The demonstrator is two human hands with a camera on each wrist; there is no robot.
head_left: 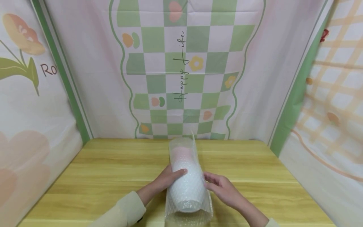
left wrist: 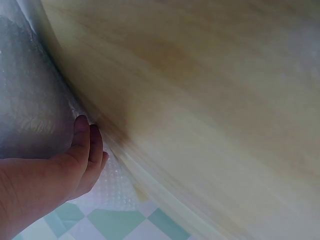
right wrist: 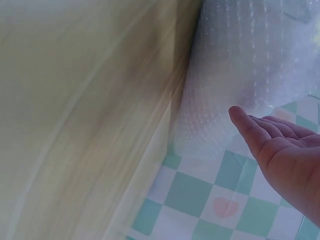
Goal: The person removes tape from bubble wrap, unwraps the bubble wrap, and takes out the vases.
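Wrap's near mouth: Bubble wrap (head_left: 188, 218) gapes toward the person, reaching past the base of the white item (head_left: 187, 186) inside.
Item: On the table (head_left: 113, 170), apparently lying lengthwise between the two hands, pink end pointing away, visible only through the plastic.
Left hand (head_left: 168, 178): Clamped on the wrapped item, thumb across the top, fingers down the left side.
Right hand (head_left: 222, 188): Fingers loose and slightly bent, palm toward the right flank, gripping nothing; whether the fingertips touch the plastic is hard to tell.
Wrapping step: The sheet goes round the item, one hand steadying, the other tending the side; it looks like wrapping, though unwrapping cannot be ruled out.
Next move: If wrapping, it would call for a firm left hold while the right draws the plastic snug; the rounded bundle could roll if released.
Far end: A loose corner of wrap stands up beyond the pink.
Backdrop: Green-checked cloth (head_left: 153, 39) lettered "Happy Life."
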